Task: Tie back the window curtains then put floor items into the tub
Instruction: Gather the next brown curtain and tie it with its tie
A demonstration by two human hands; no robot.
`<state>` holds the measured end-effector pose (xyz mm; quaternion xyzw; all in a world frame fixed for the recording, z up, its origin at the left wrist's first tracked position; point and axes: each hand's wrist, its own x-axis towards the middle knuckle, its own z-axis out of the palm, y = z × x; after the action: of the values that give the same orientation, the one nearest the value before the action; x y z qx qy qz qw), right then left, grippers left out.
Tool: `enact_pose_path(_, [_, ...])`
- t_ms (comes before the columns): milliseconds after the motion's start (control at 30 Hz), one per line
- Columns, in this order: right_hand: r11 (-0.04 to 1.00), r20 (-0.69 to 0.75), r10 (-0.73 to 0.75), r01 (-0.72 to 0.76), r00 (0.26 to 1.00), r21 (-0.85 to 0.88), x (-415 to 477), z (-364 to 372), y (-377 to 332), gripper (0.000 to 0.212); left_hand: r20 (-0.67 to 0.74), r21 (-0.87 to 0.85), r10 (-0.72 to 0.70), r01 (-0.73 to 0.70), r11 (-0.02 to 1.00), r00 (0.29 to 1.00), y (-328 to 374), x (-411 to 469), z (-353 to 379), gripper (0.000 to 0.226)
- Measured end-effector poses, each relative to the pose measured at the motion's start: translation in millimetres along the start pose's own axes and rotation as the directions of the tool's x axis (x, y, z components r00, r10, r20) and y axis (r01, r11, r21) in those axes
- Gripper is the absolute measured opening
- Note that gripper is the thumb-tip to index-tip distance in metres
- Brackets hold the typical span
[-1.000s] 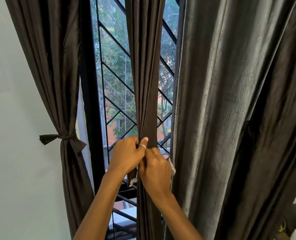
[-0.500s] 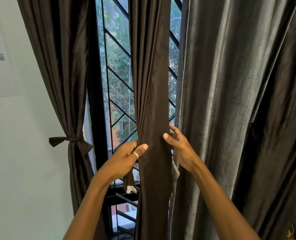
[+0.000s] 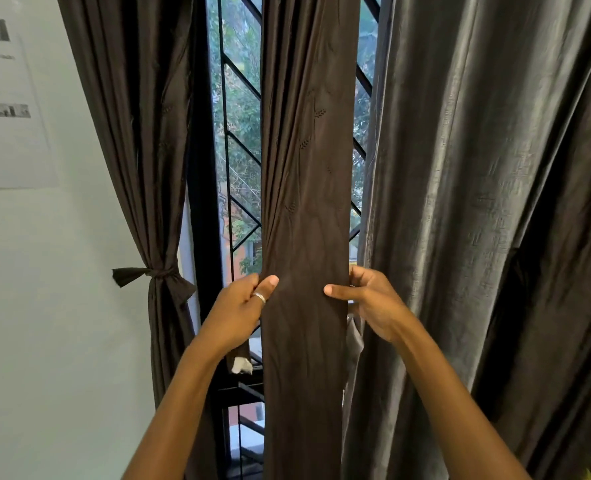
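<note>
A big grey curtain (image 3: 460, 202) hangs loose at the window's (image 3: 239, 109) right side; the left curtain (image 3: 141, 133) is tied back. Between them hangs a dark middle curtain (image 3: 308, 168) — the left hand (image 3: 242, 306) pinches its left edge, the right hand (image 3: 373, 299) its right edge, thumb in front.

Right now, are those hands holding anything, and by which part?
Yes. The left hand pinches the middle curtain by its left edge, the right hand by its right edge.
</note>
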<state>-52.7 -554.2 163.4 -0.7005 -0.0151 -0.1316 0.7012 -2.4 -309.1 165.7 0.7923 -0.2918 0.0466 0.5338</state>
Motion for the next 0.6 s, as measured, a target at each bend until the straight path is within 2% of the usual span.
enact_pose_path(100, [0.955, -0.273, -0.214, 0.142, 0.938, -0.260, -3.1, 17.8, 9.8, 0.017, -0.207, 0.238, 0.044, 0.007, 0.971, 0.977, 0.5, 2.2, 13.6, 0.054])
enact_pose_path(200, [0.777, -0.413, -0.437, 0.104, 0.799, -0.621, -10.0, 36.4, 22.2, 0.023, -0.318, 0.370, 0.105, 0.021, 0.929, 0.942, 8.6, -3.3, 27.1, 0.047])
enact_pose_path(267, [0.640, -0.402, -0.584, 0.096, 0.705, -0.762, -19.7, 48.3, 23.2, 0.021, -0.340, 0.389, 0.123, 0.020, 0.921, 0.932, 11.8, -6.8, 34.2, 0.045])
enact_pose_path(333, [0.564, -0.372, -0.661, 0.103, 0.652, -0.819, -27.5, 57.5, 23.3, 0.014, -0.349, 0.377, 0.140, 0.002, 0.926, 0.926, 16.5, -9.0, 39.7, 0.042])
enact_pose_path(467, [0.494, -0.332, -0.704, 0.098, 0.628, -0.864, -30.7, 65.6, 29.7, 0.014, -0.353, 0.334, 0.155, -0.031, 0.942, 0.923, 16.5, -9.2, 47.7, 0.036])
enact_pose_path(600, [0.468, -0.275, -0.729, 0.163, 0.627, -0.869, -33.4, 73.4, 33.2, 0.012, -0.302, 0.310, 0.158, -0.060, 0.949, 0.940, 18.2, -7.3, 54.3, 0.033])
